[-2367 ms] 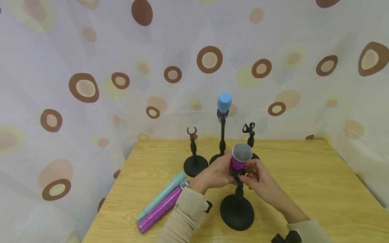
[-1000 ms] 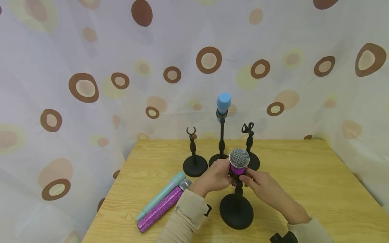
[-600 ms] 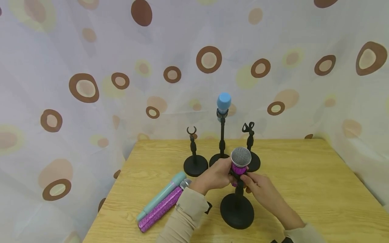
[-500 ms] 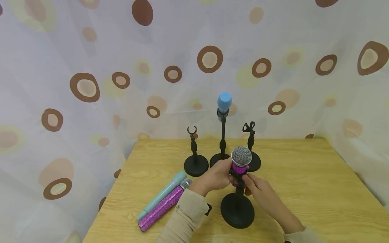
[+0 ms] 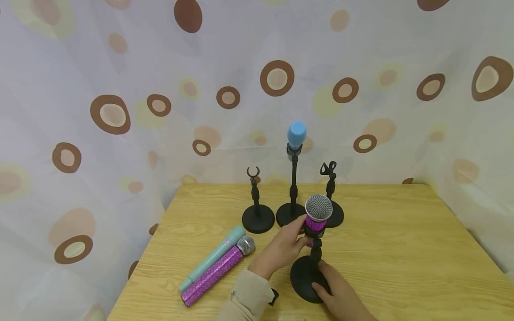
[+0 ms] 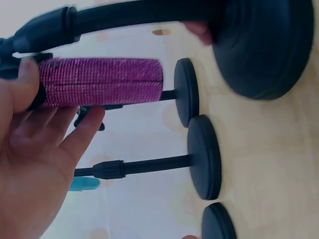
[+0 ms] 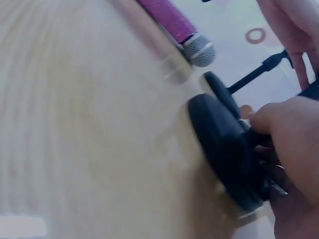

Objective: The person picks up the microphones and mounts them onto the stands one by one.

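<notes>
A purple glitter microphone [image 5: 316,224] with a silver mesh head sits in the clip of the nearest black microphone stand [image 5: 316,252]. My left hand [image 5: 283,250] holds the microphone from the left at the clip; the left wrist view shows the thumb at the clip end of its purple body [image 6: 102,82], fingers behind. Low on the same stand, my right hand [image 5: 340,292] grips around the foot of the pole, thumb over the round base [image 5: 302,278]. In the right wrist view that base [image 7: 219,144] stands beside the curled fingers, partly hidden by the hand.
Left on the wooden table [image 5: 401,249] lie a teal microphone [image 5: 213,258] and another purple glitter microphone [image 5: 213,276], side by side. Behind stand a short stand [image 5: 257,218], a taller one holding a blue microphone [image 5: 296,133], and another stand [image 5: 330,185]. A patterned curtain hangs behind.
My right hand has left the clip area and moved down to the stand's base. The left hand stays at the microphone, slightly shifted. Earlier, the microphone sank a little lower in the clip.
</notes>
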Tool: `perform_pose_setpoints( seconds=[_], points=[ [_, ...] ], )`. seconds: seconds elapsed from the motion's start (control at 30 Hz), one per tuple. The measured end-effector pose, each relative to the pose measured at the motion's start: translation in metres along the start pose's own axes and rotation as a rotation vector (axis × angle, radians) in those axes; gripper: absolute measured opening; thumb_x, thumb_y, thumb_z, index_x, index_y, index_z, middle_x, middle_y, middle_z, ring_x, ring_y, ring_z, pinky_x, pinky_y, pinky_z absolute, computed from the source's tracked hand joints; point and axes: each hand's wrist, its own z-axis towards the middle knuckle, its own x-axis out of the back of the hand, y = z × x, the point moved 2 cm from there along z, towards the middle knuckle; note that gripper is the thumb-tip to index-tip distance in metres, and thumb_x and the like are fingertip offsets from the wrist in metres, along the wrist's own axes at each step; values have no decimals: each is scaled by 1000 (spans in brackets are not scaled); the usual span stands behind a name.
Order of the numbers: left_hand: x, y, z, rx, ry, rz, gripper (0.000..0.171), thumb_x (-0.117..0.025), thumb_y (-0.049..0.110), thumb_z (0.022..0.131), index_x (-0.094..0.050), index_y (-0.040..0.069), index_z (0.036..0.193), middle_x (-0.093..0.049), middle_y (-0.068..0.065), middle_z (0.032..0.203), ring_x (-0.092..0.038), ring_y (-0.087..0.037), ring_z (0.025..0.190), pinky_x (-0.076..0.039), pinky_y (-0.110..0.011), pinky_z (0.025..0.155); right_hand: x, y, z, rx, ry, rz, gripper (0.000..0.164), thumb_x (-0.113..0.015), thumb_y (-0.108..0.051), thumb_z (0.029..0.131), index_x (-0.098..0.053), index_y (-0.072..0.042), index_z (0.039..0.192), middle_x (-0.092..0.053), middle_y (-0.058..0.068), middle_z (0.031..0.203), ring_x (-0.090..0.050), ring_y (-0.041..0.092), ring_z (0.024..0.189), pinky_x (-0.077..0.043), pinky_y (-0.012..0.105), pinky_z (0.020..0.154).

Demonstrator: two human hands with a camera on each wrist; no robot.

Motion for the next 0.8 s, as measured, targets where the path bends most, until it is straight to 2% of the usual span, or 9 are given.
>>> perform_pose_setpoints(
  seconds=[0.1, 0.27, 0.37, 0.43, 0.5, 0.6, 0.67, 0.73, 0.8],
  points=[
    [-6, -2, -8, 31, 59, -38, 52, -53, 18, 101, -36, 25, 149, -54, 4, 143, -54, -9, 131, -45, -26, 108, -6, 2, -3, 33, 13, -80, 65, -69, -29, 93, -46, 7, 141, -44, 28, 147, -45, 46, 136, -41, 58, 108],
    [-16, -2, -25, 179, 136, -102, 47, -50, 25, 104, -39, 20, 149, -50, 1, 147, -51, -14, 135, -46, -30, 109, -9, 1, -6, 38, 31, -93, 70, -69, -33, 93, -43, 7, 144, -41, 27, 150, -43, 45, 137, -41, 57, 108],
    [-24, -2, -36, 278, 140, -166, 43, -48, 33, 104, -45, 16, 143, -53, -1, 143, -52, -17, 133, -48, -31, 106, -10, 0, -7, 51, 55, -104, 69, -69, -34, 93, -44, 7, 143, -43, 26, 149, -45, 44, 137, -41, 56, 108],
    [-29, -1, -41, 296, 115, -210, 41, -45, 36, 105, -49, 14, 140, -56, -2, 140, -55, -17, 130, -49, -31, 105, -9, 0, -8, 68, 73, -113, 68, -69, -34, 93, -45, 7, 142, -44, 26, 148, -45, 44, 136, -42, 56, 108],
    [-33, 0, -45, 257, 78, -240, 43, -41, 37, 106, -50, 11, 139, -58, -6, 139, -56, -18, 129, -49, -30, 105, -9, -1, -9, 78, 91, -116, 68, -69, -34, 93, -45, 7, 141, -45, 26, 148, -47, 43, 135, -43, 56, 107],
    [-37, 4, -44, 123, 35, -253, 44, -36, 32, 107, -46, 7, 143, -57, -11, 142, -56, -18, 130, -47, -30, 108, -10, -1, -10, 97, 110, -112, 67, -69, -32, 93, -45, 6, 142, -45, 25, 147, -47, 43, 134, -44, 56, 106],
    [-40, 7, -41, 57, 25, -266, 43, -36, 28, 107, -44, 8, 144, -56, -9, 144, -54, -17, 132, -45, -29, 110, -11, 0, -10, 108, 113, -98, 67, -70, -30, 92, -44, 5, 143, -45, 25, 148, -47, 43, 135, -43, 57, 106],
    [-43, 8, -38, 31, 26, -282, 39, -36, 24, 107, -45, 11, 144, -56, -5, 144, -52, -14, 133, -43, -29, 111, -12, 0, -10, 116, 106, -89, 70, -70, -30, 92, -42, 6, 145, -43, 26, 149, -45, 44, 135, -43, 57, 106],
    [-45, 8, -35, 38, 35, -296, 36, -38, 20, 107, -48, 15, 141, -59, -2, 140, -52, -11, 133, -42, -27, 112, -12, 0, -10, 122, 97, -80, 73, -71, -32, 92, -40, 6, 145, -41, 27, 150, -44, 46, 136, -43, 59, 105]
  ],
)
